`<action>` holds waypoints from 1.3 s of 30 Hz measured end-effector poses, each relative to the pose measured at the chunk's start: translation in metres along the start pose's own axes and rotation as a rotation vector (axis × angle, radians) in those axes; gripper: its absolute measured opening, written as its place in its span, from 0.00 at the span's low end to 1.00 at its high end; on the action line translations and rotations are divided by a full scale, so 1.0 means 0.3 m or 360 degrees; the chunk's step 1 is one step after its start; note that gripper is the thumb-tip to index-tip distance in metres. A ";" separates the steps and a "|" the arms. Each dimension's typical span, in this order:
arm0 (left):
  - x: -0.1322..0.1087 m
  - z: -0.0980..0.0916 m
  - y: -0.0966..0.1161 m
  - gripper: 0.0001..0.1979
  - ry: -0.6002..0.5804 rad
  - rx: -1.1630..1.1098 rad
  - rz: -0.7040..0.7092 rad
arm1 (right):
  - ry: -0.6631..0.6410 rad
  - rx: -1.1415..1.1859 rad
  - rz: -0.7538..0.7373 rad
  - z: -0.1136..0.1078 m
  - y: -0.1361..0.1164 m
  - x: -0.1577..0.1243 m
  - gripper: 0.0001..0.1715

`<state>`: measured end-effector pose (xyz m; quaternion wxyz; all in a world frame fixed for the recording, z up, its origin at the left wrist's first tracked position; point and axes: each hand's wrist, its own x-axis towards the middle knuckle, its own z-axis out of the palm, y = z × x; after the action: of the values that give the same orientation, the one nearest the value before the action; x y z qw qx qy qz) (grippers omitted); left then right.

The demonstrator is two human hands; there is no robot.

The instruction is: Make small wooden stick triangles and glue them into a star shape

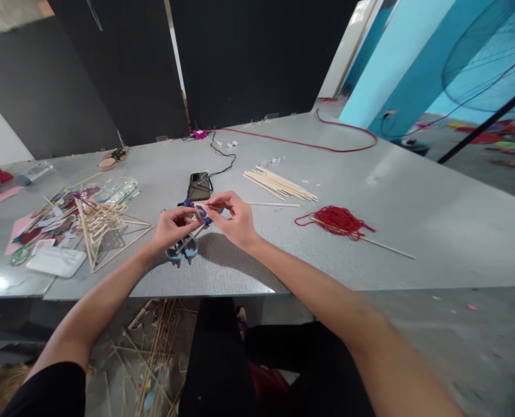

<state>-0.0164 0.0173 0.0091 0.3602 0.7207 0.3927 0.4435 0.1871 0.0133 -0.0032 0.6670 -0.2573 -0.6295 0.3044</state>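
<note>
Above the near part of the table, my left hand (174, 225) and my right hand (234, 219) meet with fingertips pinched together. Between them is a small blue item (207, 220) with a pale yellow strip; its kind is partly hidden by my fingers. Light-blue-handled scissors (183, 249) lie on the table just below my hands. Behind my fingers rests a dark phone (199, 186). One pale thin stick (274, 204) extends along the tabletop to the right of my right hand.
A bundle of wooden sticks (281, 184) lies beyond my right hand, with tangled red yarn (342, 222) nearer. At left are a stick star frame (96, 229), scraps and a white case (57, 261). A red cable (300, 142) crosses the back. Loose sticks (161, 336) litter the floor.
</note>
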 end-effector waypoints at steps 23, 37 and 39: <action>0.008 -0.061 -0.028 0.13 -0.0213 0.1190 0.1118 | -0.0076 -0.0256 0.0125 -0.008 0.011 0.012 0.12; 0.000 -0.069 -0.014 0.12 -0.0364 0.1470 0.1061 | -0.0145 -0.0226 0.0147 0.011 0.018 -0.005 0.11; 0.000 -0.073 -0.008 0.11 -0.0403 0.1452 0.1027 | -0.0085 -0.0146 0.0270 0.015 0.033 -0.001 0.14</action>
<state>-0.0371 0.0222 0.0145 -0.0966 0.9341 0.2583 0.2268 0.1818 0.0197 -0.0103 0.6093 -0.3317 -0.6363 0.3375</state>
